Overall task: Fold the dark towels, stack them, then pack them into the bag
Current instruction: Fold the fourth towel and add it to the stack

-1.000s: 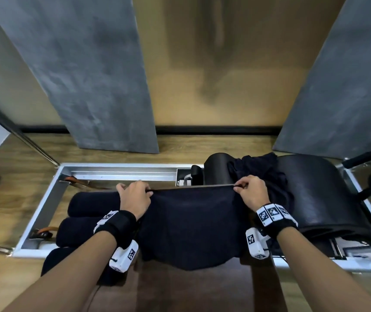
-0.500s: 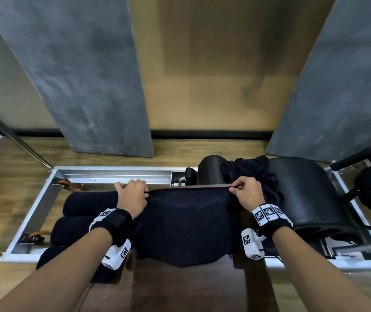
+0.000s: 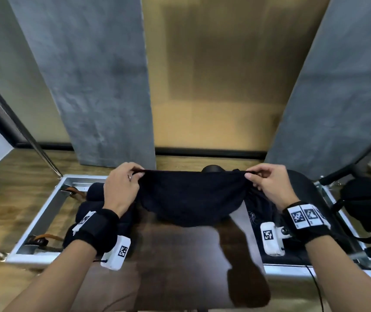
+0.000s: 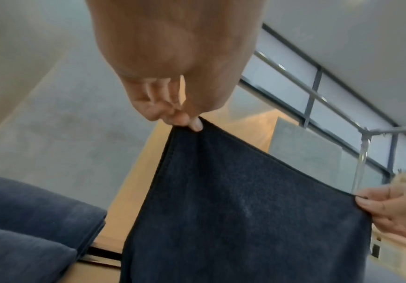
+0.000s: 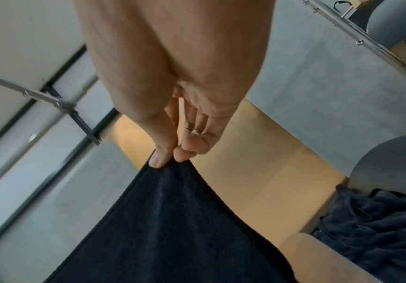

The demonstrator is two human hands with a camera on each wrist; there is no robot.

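A dark navy towel (image 3: 191, 199) hangs in the air above a dark wooden table (image 3: 180, 266), stretched between both hands. My left hand (image 3: 135, 174) pinches its top left corner, which the left wrist view shows as the towel (image 4: 245, 220) caught between thumb and fingertips (image 4: 194, 125). My right hand (image 3: 251, 175) pinches the top right corner; the right wrist view shows the towel (image 5: 172, 229) held between thumb and forefinger. Folded dark towels (image 3: 90, 199) lie stacked at the left. A crumpled dark towel (image 5: 371, 226) lies at the right.
A silver metal frame (image 3: 42, 212) surrounds the stack, with tan straps (image 3: 72, 190) inside it. Black rounded padded equipment (image 3: 310, 190) stands to the right, a black bag (image 3: 369, 203) at the far right. Grey panels (image 3: 90, 86) stand behind on the wooden floor.
Both hands have lifted the towel's far edge up off the table, so the towel now hangs between them instead of lying flat.
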